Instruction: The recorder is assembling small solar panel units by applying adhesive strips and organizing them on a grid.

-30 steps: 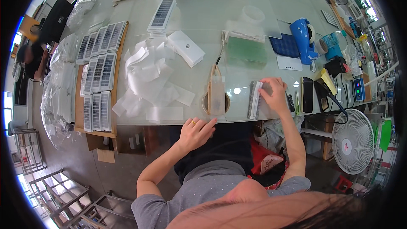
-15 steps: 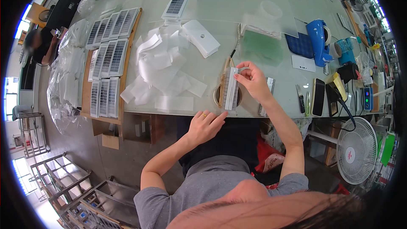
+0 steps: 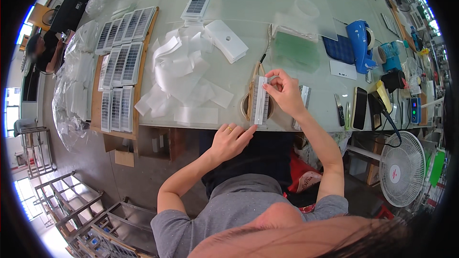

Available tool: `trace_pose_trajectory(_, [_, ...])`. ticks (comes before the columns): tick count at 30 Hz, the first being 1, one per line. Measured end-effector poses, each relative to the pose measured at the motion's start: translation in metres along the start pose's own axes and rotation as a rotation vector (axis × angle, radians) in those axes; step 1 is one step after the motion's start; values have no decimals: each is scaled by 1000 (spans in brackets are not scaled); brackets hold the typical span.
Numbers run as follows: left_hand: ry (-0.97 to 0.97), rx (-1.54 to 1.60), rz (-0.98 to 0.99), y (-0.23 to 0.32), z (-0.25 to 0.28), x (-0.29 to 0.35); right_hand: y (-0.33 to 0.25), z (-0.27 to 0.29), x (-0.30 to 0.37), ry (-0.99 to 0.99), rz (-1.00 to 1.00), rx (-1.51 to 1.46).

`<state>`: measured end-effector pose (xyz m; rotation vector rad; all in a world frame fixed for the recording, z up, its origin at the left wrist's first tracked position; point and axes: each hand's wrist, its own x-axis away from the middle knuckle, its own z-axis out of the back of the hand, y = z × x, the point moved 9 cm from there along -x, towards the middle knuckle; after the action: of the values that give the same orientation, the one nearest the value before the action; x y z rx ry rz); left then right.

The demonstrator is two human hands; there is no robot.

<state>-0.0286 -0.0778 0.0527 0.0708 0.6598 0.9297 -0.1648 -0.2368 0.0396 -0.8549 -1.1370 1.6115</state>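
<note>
- Head view shows the right hand (image 3: 283, 91) pinching the far end of a long grey strip (image 3: 259, 102) with its thumb and fingers.
- That strip lies near the table's close edge, over a round ring (image 3: 245, 107), pointing away from the person.
- The left hand (image 3: 233, 139) is at the near edge, with a ring on one finger. Its fingers are a bit bent, and one points at the strip's near end. Its underside is hidden, so I cannot tell if it grips something.
- Another grey strip (image 3: 305, 96) is to the right, partly behind the right arm.
- Loose white sheets (image 3: 184, 74) make a messy heap on the left.
- A white stack (image 3: 227, 41) with a small hole sits just past the heap.
- Farther left, rows of striped panels (image 3: 129, 67) lie on a wooden board (image 3: 96, 110).
- A green sheet (image 3: 295, 50) lies beyond the right hand.
- On the far right stands a blue tape holder (image 3: 357, 45).
</note>
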Motion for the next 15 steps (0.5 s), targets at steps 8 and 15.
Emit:
trace_pose_trajectory(8, [20, -8, -16, -1, -1, 3, -17, 0, 4, 1, 75, 274])
trace_pose_trajectory(15, [-31, -55, -65, -1, -1, 2, -17, -1, 2, -18, 67, 289])
